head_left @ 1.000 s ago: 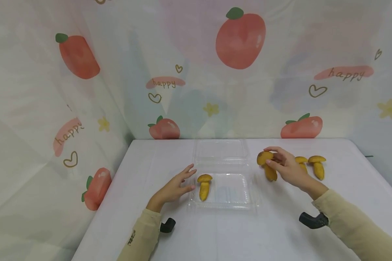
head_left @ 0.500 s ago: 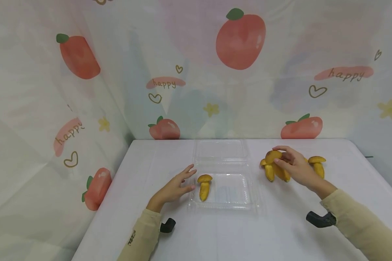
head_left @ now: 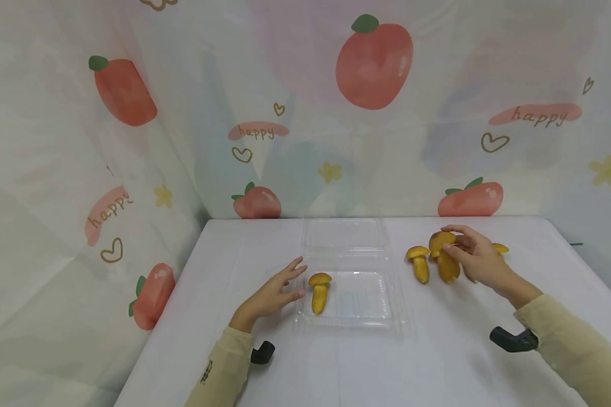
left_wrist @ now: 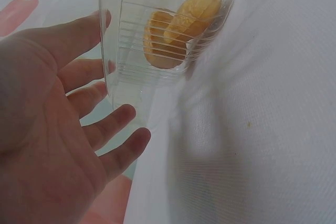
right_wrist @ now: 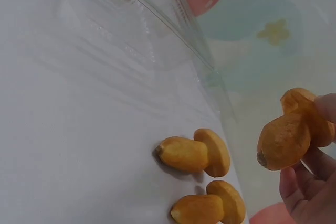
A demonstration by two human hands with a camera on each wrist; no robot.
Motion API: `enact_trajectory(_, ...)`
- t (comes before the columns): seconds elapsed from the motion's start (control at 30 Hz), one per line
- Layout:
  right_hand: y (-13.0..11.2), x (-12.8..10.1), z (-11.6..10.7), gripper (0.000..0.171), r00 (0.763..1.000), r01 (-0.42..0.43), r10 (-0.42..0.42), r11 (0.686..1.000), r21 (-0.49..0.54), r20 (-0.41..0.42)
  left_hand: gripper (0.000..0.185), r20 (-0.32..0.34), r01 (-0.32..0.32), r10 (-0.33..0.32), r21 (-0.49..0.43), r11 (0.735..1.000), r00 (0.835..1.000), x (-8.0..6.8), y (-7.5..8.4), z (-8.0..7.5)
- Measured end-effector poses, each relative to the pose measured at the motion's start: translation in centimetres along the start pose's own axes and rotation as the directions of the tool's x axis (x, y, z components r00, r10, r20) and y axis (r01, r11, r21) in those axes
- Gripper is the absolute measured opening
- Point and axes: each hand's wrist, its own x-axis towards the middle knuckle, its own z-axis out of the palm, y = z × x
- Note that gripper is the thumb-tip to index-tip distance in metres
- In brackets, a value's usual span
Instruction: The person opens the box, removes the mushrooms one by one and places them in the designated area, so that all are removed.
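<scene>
My right hand (head_left: pixel 476 257) pinches a yellow mushroom (head_left: pixel 448 267) between thumb and fingers, its brownish cap up. In the right wrist view the held mushroom (right_wrist: pixel 286 139) hangs above the table, stem toward the camera. A second mushroom (head_left: pixel 419 265) lies just left of it; others are partly covered by the hand, including one (head_left: pixel 500 249) showing only its cap. My left hand (head_left: pixel 270 291), fingers spread, stays at the left side of a clear plastic box (head_left: pixel 353 322). One mushroom (head_left: pixel 319 294) lies inside the box at its left end. In the left wrist view the fingers touch the box wall (left_wrist: pixel 111 40).
The box's hinged lid (head_left: pixel 343 233) lies open toward the back of the white table (head_left: pixel 336 367). A printed cloth (head_left: pixel 305 169) hangs behind and at the left. Black curved pieces (head_left: pixel 514 340) stick out at both sleeves.
My right hand has moved to the right with the mushroom, bringing the mushroom at the left of the group into sight and covering those further right. The left hand has stayed in place.
</scene>
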Motion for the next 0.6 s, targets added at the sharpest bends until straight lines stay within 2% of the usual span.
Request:
enact_trajectory(0.23,0.4,-0.2,-0.9,0.046,0.999,-0.037,0.036,0.999,-0.007,-0.018,0.065,-0.002,0.002,-0.002,0.0,1.0,1.0,0.0,0.0,0.0)
enact_trajectory(0.47,1.1,-0.6,-1.4,0.044,0.999,-0.014,0.015,1.0,0.024,-0.044,0.064,-0.009,-0.006,0.006,0.001,1.0,1.0,0.0,0.1,0.0)
enact_trajectory(0.6,1.5,-0.7,-1.3,0.044,0.999,-0.032,0.033,0.999,0.022,-0.042,0.064,-0.009,-0.003,0.003,0.002,1.0,1.0,0.0,0.1,0.0)
